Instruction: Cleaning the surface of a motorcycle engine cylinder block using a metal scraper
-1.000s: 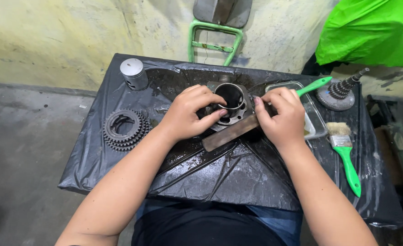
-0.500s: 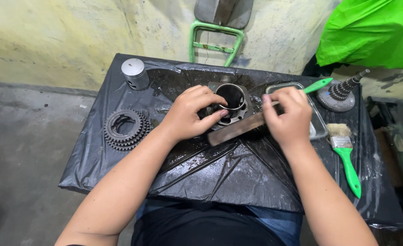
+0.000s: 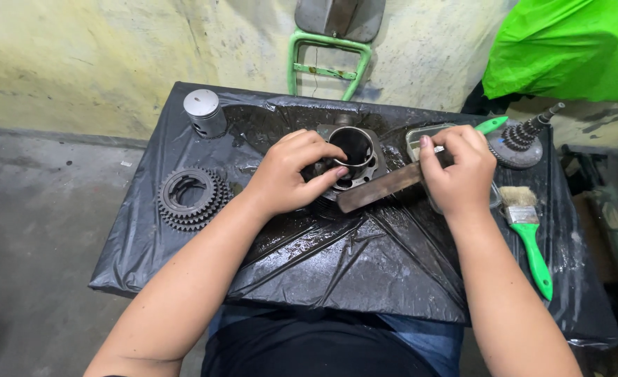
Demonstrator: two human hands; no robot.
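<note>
black plastic sheet (image 3: pixel 337 272) is covering a low table across the middle of the frame, wet and oily looking. bright green cloth (image 3: pixel 567 49) is sitting in the upper right. dark metal engine cylinder with a round bore (image 3: pixel 354 150) is standing at upper centre of the sheet. left hand (image 3: pixel 288 174) is curling closed around the cylinder's near side, thumb by the bore rim. right hand (image 3: pixel 459 171) is gripping one end of a flat rusty metal file (image 3: pixel 382 188), closed fist, the bar's other end lying against the cylinder. stacked dark gear cluster (image 3: pixel 190 199) is lying at left, silver piston (image 3: pixel 204 112) in the upper left, green-handled paintbrush (image 3: pixel 529 234) at right. cylinder is probably heavy, rigid, slippery with oil; best held by its outer fins, not the bore. file is stiff, best gripped at its end.
</note>
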